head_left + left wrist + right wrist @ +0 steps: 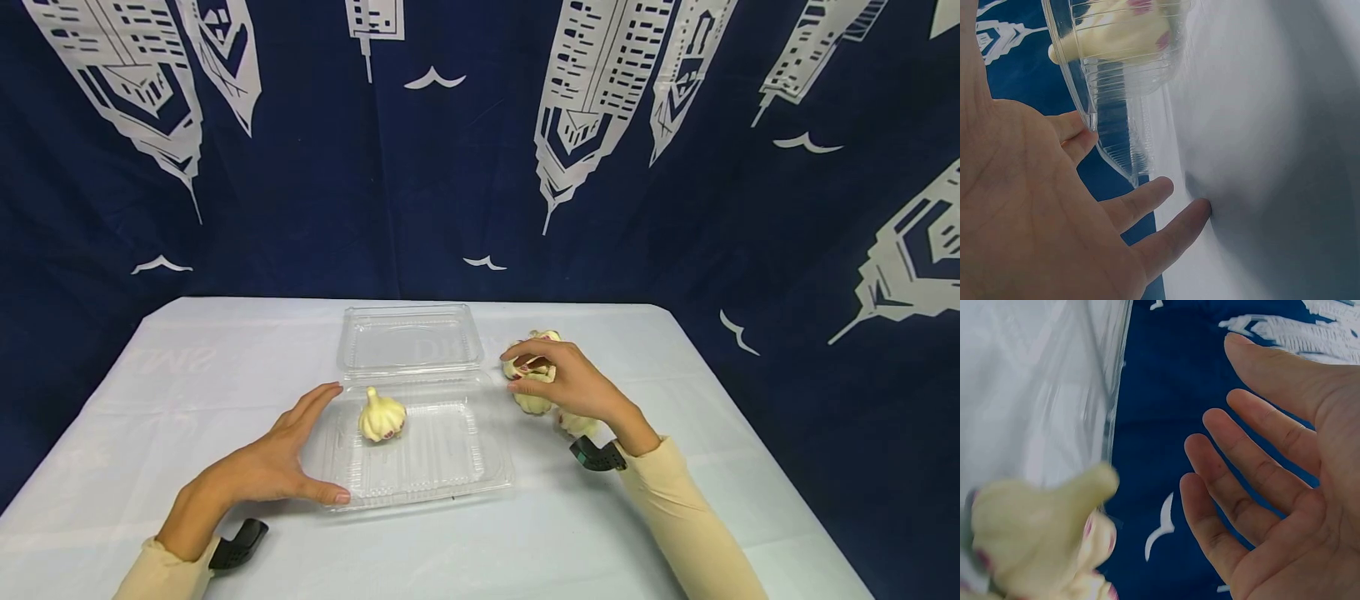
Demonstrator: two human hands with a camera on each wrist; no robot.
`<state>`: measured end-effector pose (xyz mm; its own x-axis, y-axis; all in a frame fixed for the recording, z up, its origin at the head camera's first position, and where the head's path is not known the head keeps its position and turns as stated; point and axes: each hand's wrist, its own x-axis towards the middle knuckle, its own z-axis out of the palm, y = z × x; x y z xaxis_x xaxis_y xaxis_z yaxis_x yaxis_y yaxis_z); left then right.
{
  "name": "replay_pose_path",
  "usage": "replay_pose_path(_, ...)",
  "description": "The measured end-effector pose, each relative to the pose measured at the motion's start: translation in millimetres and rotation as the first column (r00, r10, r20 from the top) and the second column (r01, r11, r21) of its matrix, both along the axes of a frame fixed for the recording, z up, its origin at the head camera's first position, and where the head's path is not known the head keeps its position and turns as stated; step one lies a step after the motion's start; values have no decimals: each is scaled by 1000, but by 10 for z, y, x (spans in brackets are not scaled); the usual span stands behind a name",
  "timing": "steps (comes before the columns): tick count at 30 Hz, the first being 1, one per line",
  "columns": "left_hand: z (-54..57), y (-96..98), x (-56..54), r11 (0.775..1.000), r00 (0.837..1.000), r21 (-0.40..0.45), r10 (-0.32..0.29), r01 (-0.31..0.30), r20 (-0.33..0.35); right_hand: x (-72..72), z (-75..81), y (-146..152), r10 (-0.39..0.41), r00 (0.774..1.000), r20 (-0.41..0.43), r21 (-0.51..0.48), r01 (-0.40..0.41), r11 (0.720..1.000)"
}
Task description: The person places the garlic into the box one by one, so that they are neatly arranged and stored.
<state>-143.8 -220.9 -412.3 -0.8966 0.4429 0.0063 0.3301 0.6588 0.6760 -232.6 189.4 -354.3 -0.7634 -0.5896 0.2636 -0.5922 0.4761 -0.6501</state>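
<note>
Fingers (1254, 456) of the right hand (566, 383) are released, loosely curved beside a cluster of at least three garlic bulbs (534, 402), partly hidden, exact count unclear. Left hand (262, 471) has its fingers spread along the left side of one clear tray (435, 442). One garlic bulb (382, 418) sits inside, left half. One clear lid (411, 340) lies open behind, on one white surface (420, 558).

A navy fabric backdrop (450, 192) fills the upper half of the head view — printed with white skyscrapers (596, 67), their spires pointing downward, and small white gull shapes (432, 76). Below, a white-covered table (187, 417) spreads across the lower half — pale, softly shadowed, its far right corner rounded.
</note>
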Motion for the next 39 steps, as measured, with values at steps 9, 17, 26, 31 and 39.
replay_pose_path(9, 12, -9, 8, 1000, 1000, -11, -4, 4, 6, 11, -188, 242, -40, 999, 29, 40, 39, 998)
replay_pose_path(17, 19, -17, 31, 1000, 1000, -14, 2, -2, -1, -14, -244, 293, -36, 998, -61, 109, 43, 993)
replay_pose_path(26, 29, -14, 27, 1000, 1000, -3, 0, 0, 1, -61, -312, 303, -39, 997, -68, 166, 50, 985)
replay_pose_path(31, 21, -15, 21, 1000, 1000, -6, 1, -1, 3, -69, -361, 305, -58, 995, -77, 174, 70, 982)
replay_pose_path(39, 15, -3, 0, 1000, 1000, -10, -3, 3, 3, -77, -420, 312, -86, 990, -108, 223, 108, 969)
